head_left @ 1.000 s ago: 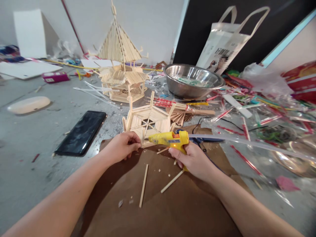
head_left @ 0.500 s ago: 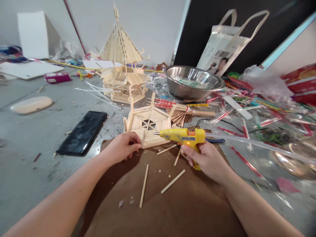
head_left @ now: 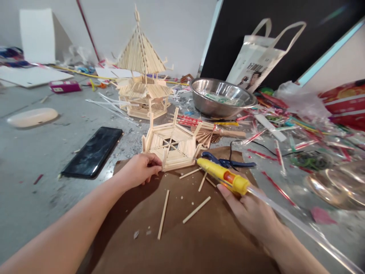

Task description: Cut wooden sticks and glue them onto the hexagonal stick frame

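Observation:
My right hand (head_left: 245, 207) is wrapped round a yellow hot glue gun (head_left: 219, 173). A long clear glue stick (head_left: 296, 220) trails from its back end. The gun's nozzle end is by the near right corner of a hexagonal wooden-stick frame (head_left: 182, 163) with short upright posts. At the frame's near left corner, my left hand (head_left: 146, 167) has its fingers pinched together on the edge, beside a post. Below the frame, several loose wooden sticks (head_left: 196, 210) lie on a brown board (head_left: 137, 213). Blue-handled pliers (head_left: 225, 161) lie behind the gun, partly covered.
Behind the frame stands a stick pagoda (head_left: 142, 61) with a pointed roof. A steel bowl (head_left: 222, 108) is to its right, near a white bag (head_left: 253, 57). On the left lie a black phone (head_left: 92, 152) and a white oval case (head_left: 32, 117). Straws and wrappers litter the right side.
The glue gun has swung from pointing left to pointing forward and left, and my right hand has moved slightly right and lower. My left hand stays at the frame's corner.

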Demonstrator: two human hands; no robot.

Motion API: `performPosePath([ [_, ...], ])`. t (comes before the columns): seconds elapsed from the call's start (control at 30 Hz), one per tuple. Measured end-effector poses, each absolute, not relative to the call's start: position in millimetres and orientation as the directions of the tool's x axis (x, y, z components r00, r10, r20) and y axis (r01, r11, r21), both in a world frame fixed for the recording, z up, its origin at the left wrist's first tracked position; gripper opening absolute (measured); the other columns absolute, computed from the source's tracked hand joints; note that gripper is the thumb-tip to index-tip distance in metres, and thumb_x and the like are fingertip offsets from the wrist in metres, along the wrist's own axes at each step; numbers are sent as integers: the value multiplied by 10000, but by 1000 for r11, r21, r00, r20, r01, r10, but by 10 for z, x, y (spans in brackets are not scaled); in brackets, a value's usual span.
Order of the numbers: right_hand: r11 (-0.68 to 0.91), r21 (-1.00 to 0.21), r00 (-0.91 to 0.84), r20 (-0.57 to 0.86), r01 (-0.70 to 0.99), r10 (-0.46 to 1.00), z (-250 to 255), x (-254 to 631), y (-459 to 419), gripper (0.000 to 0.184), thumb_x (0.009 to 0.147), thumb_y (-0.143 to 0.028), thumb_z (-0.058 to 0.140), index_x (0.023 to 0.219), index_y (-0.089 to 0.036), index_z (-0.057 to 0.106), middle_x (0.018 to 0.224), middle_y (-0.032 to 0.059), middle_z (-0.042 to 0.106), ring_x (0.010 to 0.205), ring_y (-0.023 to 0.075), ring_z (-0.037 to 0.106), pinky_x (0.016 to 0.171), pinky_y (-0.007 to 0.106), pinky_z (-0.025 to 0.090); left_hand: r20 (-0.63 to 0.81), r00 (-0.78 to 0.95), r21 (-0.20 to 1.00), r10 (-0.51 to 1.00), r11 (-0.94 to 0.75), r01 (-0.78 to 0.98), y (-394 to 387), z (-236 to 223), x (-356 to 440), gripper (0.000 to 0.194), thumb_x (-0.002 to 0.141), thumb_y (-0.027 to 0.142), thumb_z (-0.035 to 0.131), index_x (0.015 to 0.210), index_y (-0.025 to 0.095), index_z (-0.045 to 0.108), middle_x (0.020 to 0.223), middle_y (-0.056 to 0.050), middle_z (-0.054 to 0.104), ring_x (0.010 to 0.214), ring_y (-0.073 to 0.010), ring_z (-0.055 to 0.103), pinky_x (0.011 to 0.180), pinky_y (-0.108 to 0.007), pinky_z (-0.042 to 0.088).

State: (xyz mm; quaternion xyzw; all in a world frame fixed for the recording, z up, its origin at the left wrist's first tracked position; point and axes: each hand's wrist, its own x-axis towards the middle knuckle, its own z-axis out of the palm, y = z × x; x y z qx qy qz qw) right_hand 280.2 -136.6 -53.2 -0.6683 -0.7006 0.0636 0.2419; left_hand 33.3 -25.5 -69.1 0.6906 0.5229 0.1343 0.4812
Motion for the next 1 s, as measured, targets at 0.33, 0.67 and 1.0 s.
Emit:
performPosePath([
  [0.33, 130, -251, -53, 290, 959, 956, -612, 2776, -1311, 316, 765, -315, 411, 1049, -176, 428, 898, 60, 603, 683, 176, 589, 573, 272, 449, -298, 434, 801, 850, -24, 598, -272, -697, 348, 162, 658, 298, 476, 725, 168, 548, 539, 35, 539, 339, -47, 447, 312, -138, 336],
  [0.67, 148, -60, -124, 298, 987, 947, -600, 2737, -1315, 284, 752, -278, 416, 1020, -187, 440, 881, 62, 607, 651, 169, 590, 517, 246, 433, -291, 442, 784, 849, -54, 619, -272, -692, 351, 184, 666, 313, 476, 744, 170, 562, 555, 28, 556, 344, -48, 448, 321, -140, 333],
  [1.0, 187, -37, -161, 364, 982, 917, -606, 2747, -1351, 299, 731, -285, 436, 1010, -182, 463, 713, 16, 631, 535, 130, 583, 488, 209, 427, -287, 450, 772, 846, -74, 632, -263, -709, 342, 211, 669, 333, 474, 767, 168, 564, 564, 27, 563, 357, -49, 448, 347, -151, 348],
])
